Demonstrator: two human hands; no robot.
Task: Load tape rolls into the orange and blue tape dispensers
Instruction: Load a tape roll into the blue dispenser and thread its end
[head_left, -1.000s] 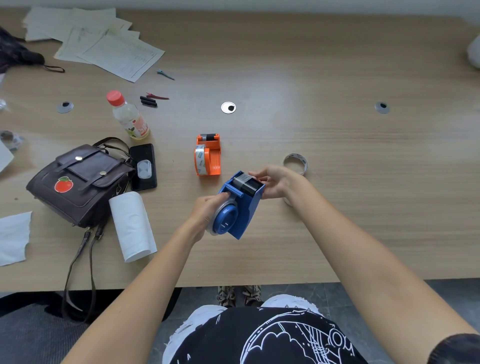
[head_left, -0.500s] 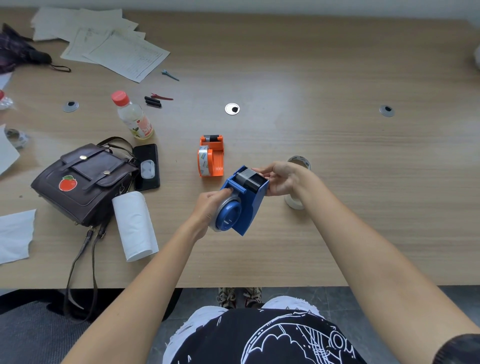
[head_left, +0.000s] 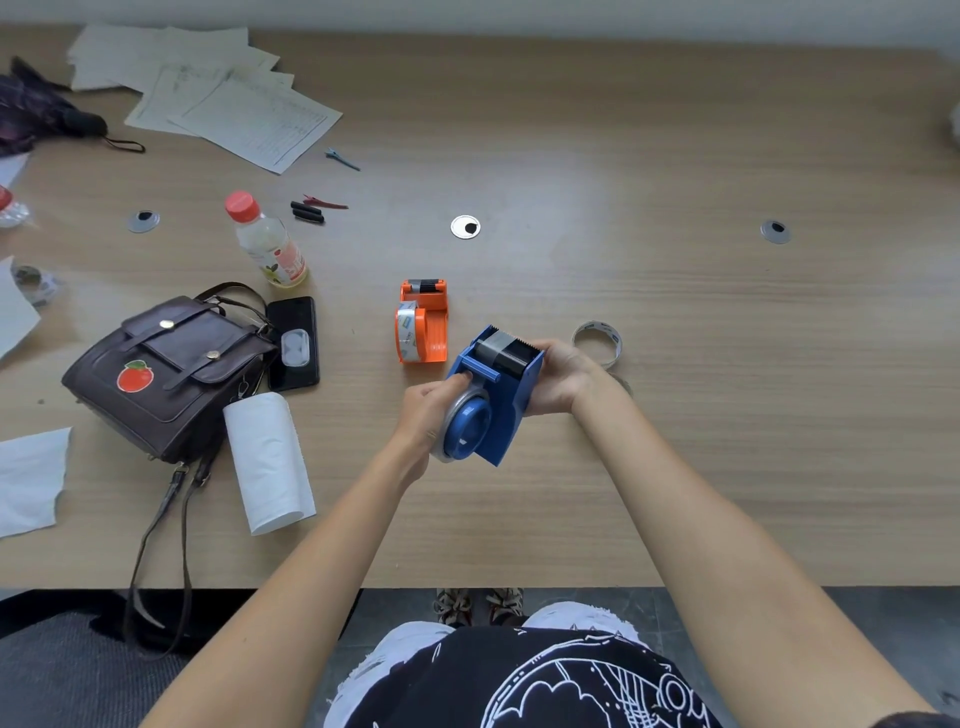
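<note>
Left hand (head_left: 427, 415): I see it curled round the tape roll side of the blue dispenser (head_left: 493, 395).
Right hand (head_left: 558, 376): it grips the dispenser's far side, held just above the counter (head_left: 675, 415).
Orange dispenser (head_left: 423, 327): just beyond, already holding tape.
Spare tape roll (head_left: 597, 340): beside my right hand.

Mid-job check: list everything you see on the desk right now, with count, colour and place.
blue tape dispenser: 1, blue, held above desk centre, roll mounted
orange tape dispenser: 1, orange, desk centre, roll inside
loose tape roll: 1, clear, behind right hand
bag: 1, dark brown, left
phone: 1, black, beside bag
paper roll: 1, white, near edge
bottle: 1, red cap, left
papers: several, white, far left
desk: 1, wood
left hand: grips dispenser's roll side
right hand: holds dispenser's cutter end
</note>
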